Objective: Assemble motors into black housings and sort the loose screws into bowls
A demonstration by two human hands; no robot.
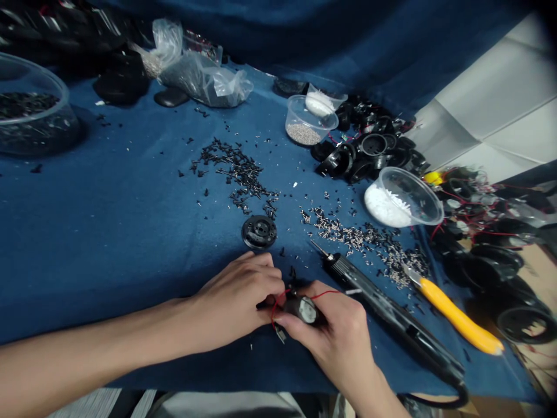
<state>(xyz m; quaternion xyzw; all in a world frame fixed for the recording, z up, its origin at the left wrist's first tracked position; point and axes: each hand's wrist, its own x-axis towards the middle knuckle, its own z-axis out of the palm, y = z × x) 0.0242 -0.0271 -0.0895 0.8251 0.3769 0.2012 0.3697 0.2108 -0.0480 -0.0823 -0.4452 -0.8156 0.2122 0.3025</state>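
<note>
My right hand (342, 325) is closed around a small dark motor-like part (308, 310) with a pale round end and thin red wires. Right beside it, my left hand (248, 290) has its fingers curled and pinched; a bit of something dark shows under them, too hidden to name. One red wire loops down between the hands to a small metal piece (279, 333). Just beyond the left knuckles lies a round black plastic disc (259, 232) with holes. To the right of my right hand rests a black electric screwdriver (387, 313), its bit pointing away from me.
Loose black screws (237, 168) and silver screws (352, 235) are scattered over the blue cloth. A yellow-handled knife (461, 316) lies at right, near a tub of white pieces (429, 212). Black housings (374, 145) pile behind. A large clear tub (65, 96) stands at left.
</note>
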